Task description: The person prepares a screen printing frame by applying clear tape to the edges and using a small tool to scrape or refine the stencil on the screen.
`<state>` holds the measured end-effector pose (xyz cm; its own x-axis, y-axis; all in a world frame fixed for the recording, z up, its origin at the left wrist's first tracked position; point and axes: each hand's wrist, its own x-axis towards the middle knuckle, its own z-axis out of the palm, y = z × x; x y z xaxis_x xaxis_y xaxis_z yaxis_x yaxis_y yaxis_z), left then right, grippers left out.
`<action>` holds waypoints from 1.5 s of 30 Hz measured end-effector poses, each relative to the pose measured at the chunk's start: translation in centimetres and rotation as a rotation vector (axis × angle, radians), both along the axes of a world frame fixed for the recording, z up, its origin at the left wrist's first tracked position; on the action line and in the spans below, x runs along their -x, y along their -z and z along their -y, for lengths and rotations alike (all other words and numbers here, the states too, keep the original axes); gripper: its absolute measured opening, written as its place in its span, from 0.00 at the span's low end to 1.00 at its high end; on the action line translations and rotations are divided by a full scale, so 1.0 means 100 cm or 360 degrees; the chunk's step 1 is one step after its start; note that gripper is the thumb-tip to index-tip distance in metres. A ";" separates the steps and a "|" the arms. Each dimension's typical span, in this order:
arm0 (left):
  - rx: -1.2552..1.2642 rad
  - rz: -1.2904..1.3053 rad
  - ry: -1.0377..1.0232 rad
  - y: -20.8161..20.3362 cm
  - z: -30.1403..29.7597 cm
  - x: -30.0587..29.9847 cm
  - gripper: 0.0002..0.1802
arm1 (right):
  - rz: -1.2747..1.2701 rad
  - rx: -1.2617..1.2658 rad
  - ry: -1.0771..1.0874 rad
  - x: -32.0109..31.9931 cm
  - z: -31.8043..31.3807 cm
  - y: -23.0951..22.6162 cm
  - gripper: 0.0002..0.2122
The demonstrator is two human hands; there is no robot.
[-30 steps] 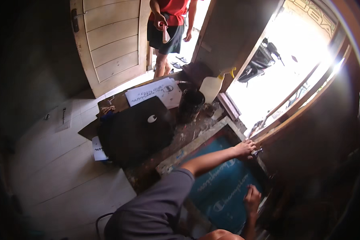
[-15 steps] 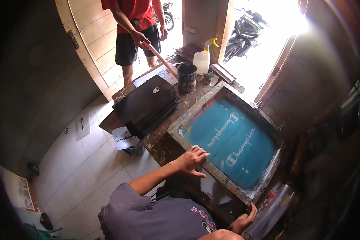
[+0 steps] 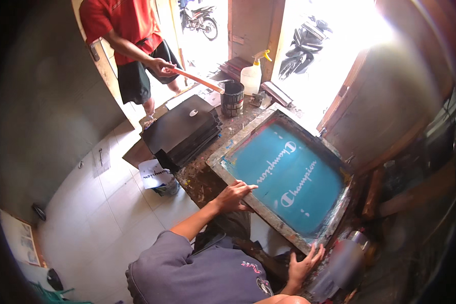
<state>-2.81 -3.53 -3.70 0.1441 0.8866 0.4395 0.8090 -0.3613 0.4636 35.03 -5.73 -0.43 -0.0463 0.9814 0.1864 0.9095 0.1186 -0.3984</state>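
A screen-printing frame with a blue-green mesh and two lines of pale lettering rests at a slant over the table's near right part. My left hand grips its left rail, fingers on top and the thumb lower at the edge. At the near corner, my right hand has its fingers apart, the fingertips at the frame's edge. Left of the frame lies a stack of black sheets, the top one bearing a small white mark. Past the stack stands a dark paint-smeared can.
A co-worker in a red shirt holds an orange-pink stick toward the can. Behind it are a spray bottle and a doorway with motorbikes outside. A bucket sits below the table's left edge; a clear roll lies right.
My right hand has come up to the frame's near corner and spread its fingers. My left hand has closed more over the rail. The co-worker has shifted left, the stick now flatter.
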 end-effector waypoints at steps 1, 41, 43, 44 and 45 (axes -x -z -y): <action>-0.0038 0.0014 0.0031 -0.005 -0.007 -0.004 0.47 | -0.0013 -0.0059 0.0025 -0.003 -0.002 0.001 0.37; 0.0140 0.0024 -0.0072 -0.013 -0.008 -0.014 0.44 | -0.0161 -0.0049 -0.0311 0.018 -0.026 -0.008 0.33; 0.0133 0.0036 -0.0050 -0.012 -0.009 -0.015 0.42 | -0.0237 -0.0117 -0.0093 0.004 -0.021 -0.024 0.36; 0.0122 0.0029 -0.0043 -0.013 -0.009 -0.014 0.41 | -0.0316 -0.0195 0.0094 -0.004 -0.016 -0.028 0.39; 0.0121 0.0022 -0.0045 -0.017 -0.007 -0.013 0.40 | -0.0254 -0.0168 0.0288 -0.014 -0.006 -0.023 0.45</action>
<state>-1.51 -2.79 -2.04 0.1126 0.9211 0.3727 0.8117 -0.3016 0.5001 36.42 -5.08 1.83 0.1665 0.9458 0.2788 0.8464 0.0079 -0.5325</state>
